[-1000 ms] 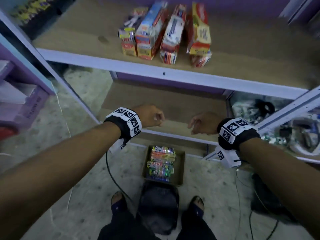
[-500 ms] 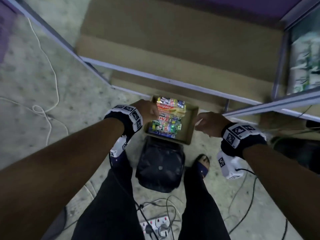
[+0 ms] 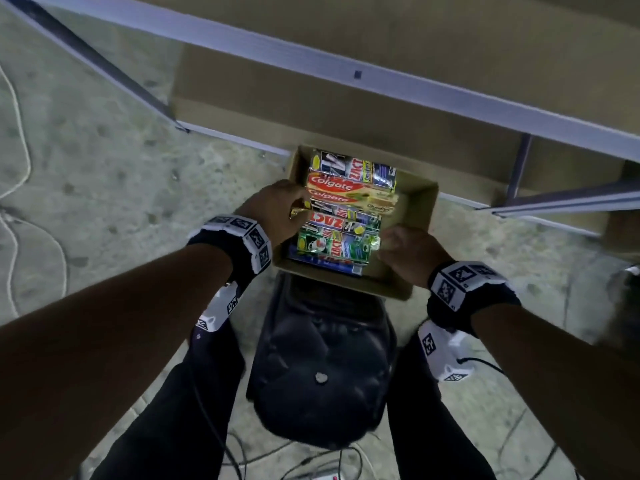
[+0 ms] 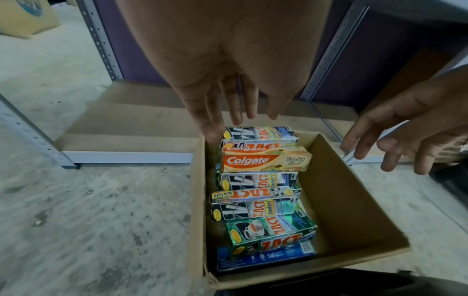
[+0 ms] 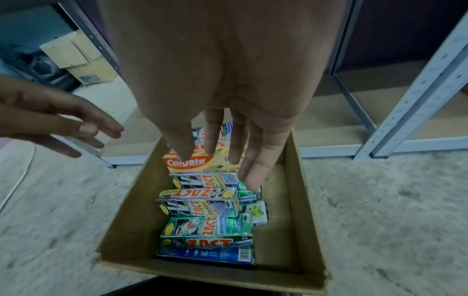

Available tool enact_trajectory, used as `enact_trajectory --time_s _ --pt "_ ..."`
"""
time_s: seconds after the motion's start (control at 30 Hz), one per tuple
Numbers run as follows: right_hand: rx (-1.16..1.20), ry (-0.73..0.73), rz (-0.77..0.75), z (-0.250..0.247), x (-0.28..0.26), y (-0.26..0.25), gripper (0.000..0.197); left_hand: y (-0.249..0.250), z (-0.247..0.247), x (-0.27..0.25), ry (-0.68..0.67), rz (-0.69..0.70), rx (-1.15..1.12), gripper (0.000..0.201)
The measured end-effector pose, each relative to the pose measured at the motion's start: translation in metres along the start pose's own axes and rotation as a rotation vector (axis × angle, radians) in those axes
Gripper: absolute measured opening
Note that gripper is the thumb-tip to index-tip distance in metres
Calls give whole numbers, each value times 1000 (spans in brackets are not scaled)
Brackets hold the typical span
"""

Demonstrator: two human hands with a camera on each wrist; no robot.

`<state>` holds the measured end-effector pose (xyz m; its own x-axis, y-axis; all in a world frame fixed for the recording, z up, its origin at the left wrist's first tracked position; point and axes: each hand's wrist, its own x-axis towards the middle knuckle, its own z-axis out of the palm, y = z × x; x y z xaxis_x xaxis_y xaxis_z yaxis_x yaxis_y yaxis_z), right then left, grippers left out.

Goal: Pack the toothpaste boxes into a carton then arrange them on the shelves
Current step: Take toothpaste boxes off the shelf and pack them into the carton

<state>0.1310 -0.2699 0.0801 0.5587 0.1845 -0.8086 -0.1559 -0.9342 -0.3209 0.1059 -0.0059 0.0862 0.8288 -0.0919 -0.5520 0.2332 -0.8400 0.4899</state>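
Observation:
A brown carton [image 3: 420,206] sits on the floor below the shelf, with several toothpaste boxes stacked along its left side. Among them are an orange Colgate box [image 3: 334,187], a green Zact box [image 3: 332,245] and a blue box [image 4: 266,256] at the near end. My left hand [image 3: 277,206] hovers over the carton's left edge, fingers straight and holding nothing [image 4: 240,120]. My right hand [image 3: 405,247] hangs over the right part of the carton. Its fingers [image 5: 222,156] point down at the boxes and hold nothing. In the wrist views neither hand touches a box.
The bottom shelf [image 3: 311,109], lined with cardboard, lies just beyond the carton behind a grey metal rail [image 3: 346,71]. A black rounded object [image 3: 318,368] stands between my legs, against the carton's near wall. Cables [image 3: 14,202] trail over the concrete floor at left.
The view has dropped from the upper shelf with its toothpaste boxes to the carton on the floor. Both hands have come down from shelf height to just above the carton.

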Motion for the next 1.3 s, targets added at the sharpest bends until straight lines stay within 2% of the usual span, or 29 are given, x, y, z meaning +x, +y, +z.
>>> enact_trajectory --time_s 0.4,0.63,0.87,1.0,1.13,1.3 --pt "108 79 -98 64 107 26 48 -43 66 89 64 135 134 43" --pt "89 83 -157 82 137 33 48 -55 89 106 129 165 231 51" --pt "0 127 -156 93 149 33 61 -55 102 109 192 146 212 51" --pt "-84 145 -152 96 155 30 48 -58 101 113 221 167 194 43" --pt "-65 201 -134 99 159 30 35 -60 99 115 220 192 144 41" --pt "-18 198 -126 97 152 31 30 -60 90 111 179 203 117 42"
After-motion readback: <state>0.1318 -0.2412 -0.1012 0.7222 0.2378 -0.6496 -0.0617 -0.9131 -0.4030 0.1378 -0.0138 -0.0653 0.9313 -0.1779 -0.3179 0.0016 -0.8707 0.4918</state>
